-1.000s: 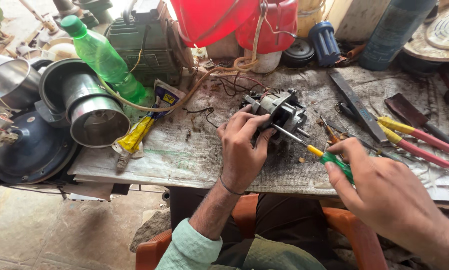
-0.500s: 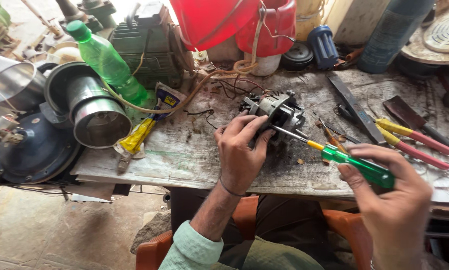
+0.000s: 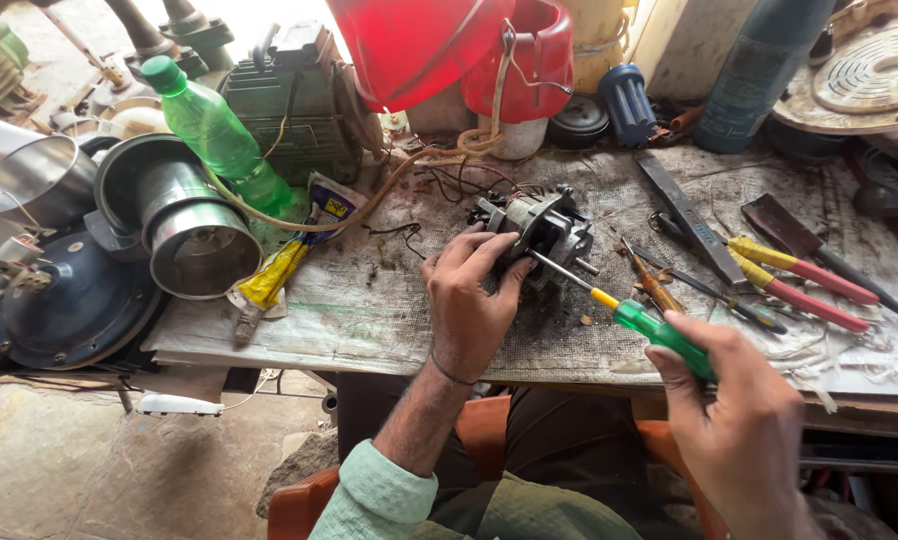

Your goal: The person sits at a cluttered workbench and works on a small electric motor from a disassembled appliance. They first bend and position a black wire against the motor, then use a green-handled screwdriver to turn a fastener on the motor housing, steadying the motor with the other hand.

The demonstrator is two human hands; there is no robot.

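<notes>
From the head camera, the left hand [image 3: 472, 297] lies on a small grey motor [image 3: 535, 227] on the tabletop [image 3: 369, 310], its fingers curled tight around the motor's near side. The right hand [image 3: 739, 410], nearer the tabletop's front edge, is closed on the green handle of a screwdriver [image 3: 617, 308], whose shaft slants up to the motor just beyond the left hand's fingertips. Past the right hand lie red-handled pliers [image 3: 799, 282]. Well left of the left hand stand a green bottle [image 3: 214, 130] and a steel pot [image 3: 194, 235].
</notes>
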